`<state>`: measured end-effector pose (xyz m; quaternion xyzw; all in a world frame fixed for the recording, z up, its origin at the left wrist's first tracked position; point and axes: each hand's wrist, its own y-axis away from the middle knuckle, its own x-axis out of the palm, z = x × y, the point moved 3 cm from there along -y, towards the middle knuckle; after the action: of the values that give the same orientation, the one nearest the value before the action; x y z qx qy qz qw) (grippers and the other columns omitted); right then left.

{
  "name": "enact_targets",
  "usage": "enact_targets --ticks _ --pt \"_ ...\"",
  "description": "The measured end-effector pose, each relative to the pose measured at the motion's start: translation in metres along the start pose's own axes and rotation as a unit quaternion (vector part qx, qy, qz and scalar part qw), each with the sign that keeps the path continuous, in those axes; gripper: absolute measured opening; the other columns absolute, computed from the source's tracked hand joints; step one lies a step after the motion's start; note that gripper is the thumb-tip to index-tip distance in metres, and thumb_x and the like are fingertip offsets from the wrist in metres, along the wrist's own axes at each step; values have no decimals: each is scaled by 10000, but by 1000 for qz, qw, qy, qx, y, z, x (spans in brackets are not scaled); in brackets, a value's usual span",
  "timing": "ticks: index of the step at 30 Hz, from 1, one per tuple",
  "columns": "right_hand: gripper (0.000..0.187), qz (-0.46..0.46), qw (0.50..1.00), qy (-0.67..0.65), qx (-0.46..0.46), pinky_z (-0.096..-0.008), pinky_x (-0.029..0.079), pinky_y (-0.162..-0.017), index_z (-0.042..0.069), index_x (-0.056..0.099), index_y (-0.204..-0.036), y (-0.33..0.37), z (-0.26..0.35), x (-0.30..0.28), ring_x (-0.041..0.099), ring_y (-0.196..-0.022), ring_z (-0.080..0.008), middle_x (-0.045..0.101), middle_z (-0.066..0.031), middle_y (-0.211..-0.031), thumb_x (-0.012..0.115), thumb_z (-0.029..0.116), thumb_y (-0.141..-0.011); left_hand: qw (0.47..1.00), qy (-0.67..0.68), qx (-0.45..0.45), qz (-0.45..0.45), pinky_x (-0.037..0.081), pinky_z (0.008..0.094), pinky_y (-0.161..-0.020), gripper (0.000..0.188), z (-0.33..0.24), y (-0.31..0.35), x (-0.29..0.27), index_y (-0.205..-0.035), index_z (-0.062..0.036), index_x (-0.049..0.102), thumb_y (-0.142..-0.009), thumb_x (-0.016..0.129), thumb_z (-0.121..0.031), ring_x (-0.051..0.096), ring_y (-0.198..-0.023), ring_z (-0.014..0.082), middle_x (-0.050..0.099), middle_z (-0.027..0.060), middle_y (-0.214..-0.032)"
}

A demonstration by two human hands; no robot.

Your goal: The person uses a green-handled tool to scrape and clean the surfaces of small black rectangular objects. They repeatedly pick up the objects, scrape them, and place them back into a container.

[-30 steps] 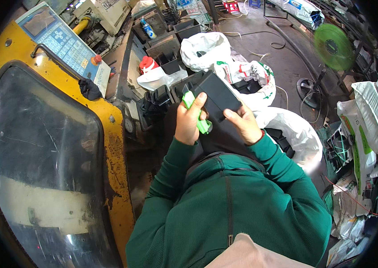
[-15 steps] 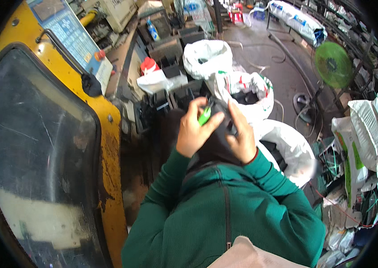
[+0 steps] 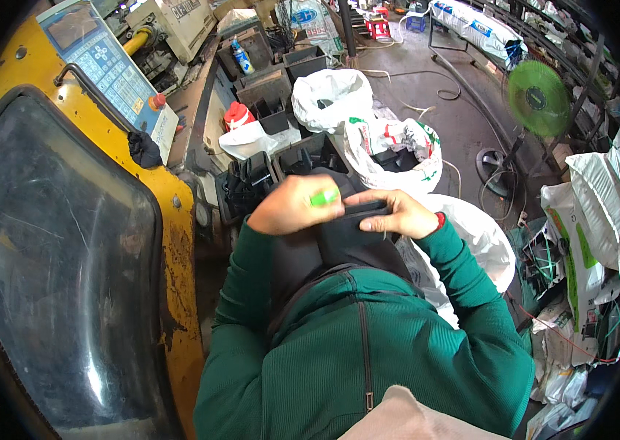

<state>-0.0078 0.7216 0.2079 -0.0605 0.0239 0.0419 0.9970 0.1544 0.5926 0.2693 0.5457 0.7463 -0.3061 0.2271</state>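
My left hand is closed around a small tool with a bright green handle; its working end is hidden or blurred. My right hand grips a dark plastic part between thumb and fingers, above my lap. The tool in my left hand is close beside the part's left end; whether they touch I cannot tell. Just beyond my hands are a dark bin with black parts in it and a white sack holding more black pieces.
To the left stands a yellow machine with a dark window and a control panel. More white sacks stand at right and ahead. A green fan stands on the far right. An aerosol can sits among grey bins.
My left hand has moved left and lower with the green-handled tool. My right hand has turned sideways, still holding the dark part. The view has shifted slightly.
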Motion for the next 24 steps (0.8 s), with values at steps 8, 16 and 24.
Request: enact_targets --ticks 8,16,24 --pt "562 -300 949 5 -100 -216 450 -817 56 521 -1329 -17 -63 -14 536 -1009 -85 594 -47 -1219 662 25 -786 970 -60 -98 -216 488 461 -643 353 1 0 55 -1065 -43 471 -893 614 -315 632 -780 395 637 199 -854" --pt "620 -351 916 190 -28 -285 496 -737 95 551 -1297 -15 -67 2 655 -855 -178 650 -159 -1156 708 17 -702 970 -113 -117 -183 484 442 -635 265 37 0 104 -999 -56 488 -929 570 -298 633 -770 373 641 170 -848" --pt "570 -364 899 233 -68 -331 520 -745 80 561 -1267 -13 -72 8 695 -839 -271 663 -206 -1025 705 47 -717 964 -118 -128 -198 493 429 -638 242 50 0 100 -939 -55 533 -925 576 -292 640 -793 365 659 160 -889"
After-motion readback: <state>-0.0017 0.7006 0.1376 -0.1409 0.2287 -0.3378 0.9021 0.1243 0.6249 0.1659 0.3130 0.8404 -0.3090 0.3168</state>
